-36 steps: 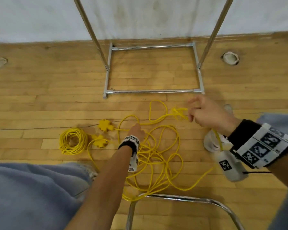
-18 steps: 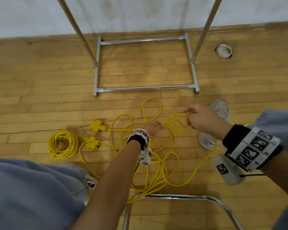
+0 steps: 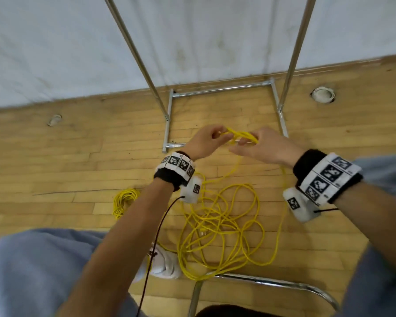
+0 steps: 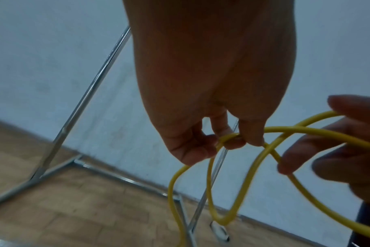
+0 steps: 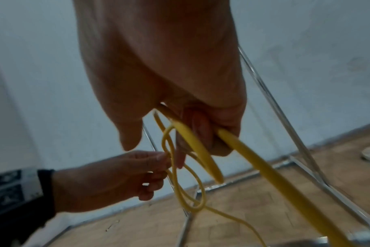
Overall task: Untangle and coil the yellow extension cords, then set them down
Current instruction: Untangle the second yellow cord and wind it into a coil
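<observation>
A tangled yellow cord [image 3: 220,227] lies in loose loops on the wood floor between my knees. Both hands are raised above it, close together, with a knot of its strands [image 3: 240,135] between them. My left hand [image 3: 212,139] pinches a strand [image 4: 228,137] between thumb and fingertips. My right hand [image 3: 258,143] has its fingers curled round two strands [image 5: 201,143] that run down toward the floor. A second yellow cord [image 3: 124,199] lies coiled on the floor at the left, partly hidden by my left forearm.
A chrome rack frame [image 3: 220,89] stands on the floor ahead, its two poles rising against the white wall. A chair's chrome bar [image 3: 272,282] curves across below the tangle. My white shoe [image 3: 162,261] rests beside the cord. Two round floor fittings [image 3: 322,94] sit apart.
Both hands have risen from the floor and come together, lifting part of the cord. The left hand, reaching down into the loops before, now pinches a strand beside the right.
</observation>
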